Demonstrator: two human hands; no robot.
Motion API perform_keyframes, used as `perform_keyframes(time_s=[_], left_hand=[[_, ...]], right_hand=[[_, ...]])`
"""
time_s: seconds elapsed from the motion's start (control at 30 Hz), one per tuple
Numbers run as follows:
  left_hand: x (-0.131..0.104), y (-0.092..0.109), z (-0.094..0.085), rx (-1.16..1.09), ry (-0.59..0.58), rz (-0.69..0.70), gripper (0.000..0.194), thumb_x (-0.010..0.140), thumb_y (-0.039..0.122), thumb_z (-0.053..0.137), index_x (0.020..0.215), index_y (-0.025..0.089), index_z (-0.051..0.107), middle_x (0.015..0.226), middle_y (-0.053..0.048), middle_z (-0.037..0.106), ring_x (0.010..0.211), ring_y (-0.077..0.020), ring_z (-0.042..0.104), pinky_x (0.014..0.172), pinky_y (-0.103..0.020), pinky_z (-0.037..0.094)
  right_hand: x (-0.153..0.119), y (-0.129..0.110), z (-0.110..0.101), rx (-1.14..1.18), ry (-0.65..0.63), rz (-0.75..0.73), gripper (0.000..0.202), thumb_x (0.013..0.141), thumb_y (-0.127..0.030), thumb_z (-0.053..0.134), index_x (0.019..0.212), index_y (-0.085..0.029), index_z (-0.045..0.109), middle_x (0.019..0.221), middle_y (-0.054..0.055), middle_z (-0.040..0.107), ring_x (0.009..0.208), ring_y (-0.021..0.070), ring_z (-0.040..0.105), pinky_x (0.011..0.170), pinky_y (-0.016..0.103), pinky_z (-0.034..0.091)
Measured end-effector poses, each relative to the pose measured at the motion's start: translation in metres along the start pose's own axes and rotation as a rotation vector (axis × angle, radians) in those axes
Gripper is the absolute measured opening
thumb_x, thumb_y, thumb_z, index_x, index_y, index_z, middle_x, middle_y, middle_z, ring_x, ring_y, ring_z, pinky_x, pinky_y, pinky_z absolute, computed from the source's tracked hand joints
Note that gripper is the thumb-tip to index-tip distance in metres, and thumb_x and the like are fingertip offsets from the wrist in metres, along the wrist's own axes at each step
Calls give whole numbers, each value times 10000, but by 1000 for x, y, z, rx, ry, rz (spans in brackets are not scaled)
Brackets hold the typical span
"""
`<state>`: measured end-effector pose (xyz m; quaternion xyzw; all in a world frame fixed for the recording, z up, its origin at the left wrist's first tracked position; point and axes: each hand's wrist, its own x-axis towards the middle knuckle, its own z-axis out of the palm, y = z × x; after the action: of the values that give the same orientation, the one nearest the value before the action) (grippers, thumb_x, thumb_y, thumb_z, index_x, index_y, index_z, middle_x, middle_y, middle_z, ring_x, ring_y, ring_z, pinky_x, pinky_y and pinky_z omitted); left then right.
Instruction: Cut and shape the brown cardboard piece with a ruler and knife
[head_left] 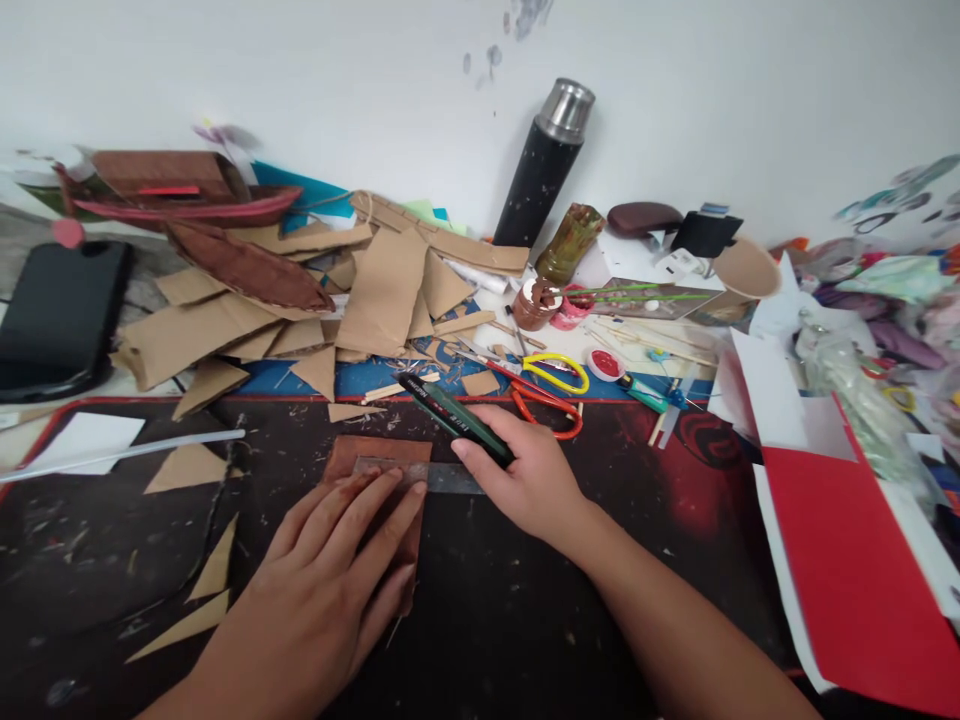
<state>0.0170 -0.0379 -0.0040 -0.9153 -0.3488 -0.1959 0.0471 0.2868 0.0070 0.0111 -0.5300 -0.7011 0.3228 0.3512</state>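
My left hand (337,550) lies with fingers spread, pressing a ruler (455,479) down across a brown-painted piece (379,450) that looks like cardboard. The ruler's right part sticks out past the brown piece. Much of that piece is hidden under my palm and fingers. My right hand (529,475) is closed round a dark green utility knife (457,418), just above the ruler's right end. The knife tilts up toward the left, its dark front end over the back of the mat, apart from the brown piece. I cannot make out a blade.
Cardboard scraps (382,290) and a brown model boat (180,205) crowd the back left. Orange-handled scissors (547,410), paint pots (536,303) and a black thermos (541,165) stand behind my hands. A phone (64,315) lies left, red paper (855,570) right, on the dark mat's (517,630) edge.
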Motion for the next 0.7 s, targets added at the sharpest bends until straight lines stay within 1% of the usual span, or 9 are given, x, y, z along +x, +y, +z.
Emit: perform_keyframes(time_s=[0.13, 0.2, 0.3, 0.4, 0.47, 0.53, 0.6, 0.7], left_hand=[[0, 0, 1, -3, 14, 0, 479, 1145, 305, 508, 1542, 132, 712, 1455, -180, 780, 1319, -353, 666, 1203, -513, 426], [-1, -1, 2, -10, 14, -5, 481, 1152, 324, 505, 1549, 151, 714, 1461, -167, 788, 1321, -345, 674, 1211, -507, 425], [-3, -1, 4, -21, 14, -21, 482, 1164, 347, 496, 1555, 182, 726, 1467, -149, 799, 1332, -330, 690, 1225, -494, 428], [-6, 2, 8, -25, 16, -43, 488, 1168, 344, 489, 1563, 197, 735, 1489, -146, 799, 1354, -327, 699, 1234, -496, 434], [-8, 5, 11, -45, 10, -83, 499, 1177, 363, 474, 1579, 220, 734, 1520, -135, 795, 1393, -331, 692, 1256, -507, 429], [-9, 8, 12, -80, 6, -124, 506, 1193, 415, 462, 1576, 245, 745, 1546, -119, 794, 1431, -333, 683, 1279, -512, 421], [-9, 10, 13, -116, 12, -150, 519, 1208, 480, 450, 1549, 256, 769, 1541, -108, 805, 1444, -330, 682, 1289, -503, 417], [-7, 12, 13, -136, 20, -170, 549, 1223, 524, 412, 1515, 263, 797, 1515, -99, 824, 1434, -320, 687, 1290, -492, 414]], right_hand=[[0, 0, 0, -24, -13, 9, 300, 1130, -402, 687, 1339, -228, 814, 1232, 87, 911, 1086, 256, 871, 974, 371, 657], [0, -2, -2, -31, -44, 23, 306, 1135, -406, 679, 1345, -227, 812, 1227, 86, 910, 1086, 256, 867, 974, 372, 651], [2, -8, -9, -41, -137, 57, 298, 1144, -398, 672, 1353, -233, 806, 1258, 82, 902, 1111, 250, 856, 1005, 374, 637], [3, -18, -20, -61, -252, 100, 286, 1143, -383, 689, 1366, -241, 797, 1294, 74, 891, 1148, 247, 845, 1013, 371, 623], [2, -25, -29, -74, -326, 115, 302, 1140, -370, 700, 1404, -250, 784, 1373, 78, 874, 1224, 252, 832, 1052, 380, 614], [0, -31, -36, -96, -396, 109, 331, 1154, -353, 678, 1458, -254, 764, 1466, 90, 847, 1306, 259, 812, 1111, 401, 603], [-2, -34, -43, -146, -452, 88, 355, 1179, -340, 633, 1503, -247, 743, 1505, 106, 832, 1355, 271, 797, 1151, 428, 594], [-4, -36, -51, -296, -524, 67, 375, 1199, -340, 598, 1536, -234, 723, 1474, 131, 841, 1339, 303, 805, 1139, 461, 603]])
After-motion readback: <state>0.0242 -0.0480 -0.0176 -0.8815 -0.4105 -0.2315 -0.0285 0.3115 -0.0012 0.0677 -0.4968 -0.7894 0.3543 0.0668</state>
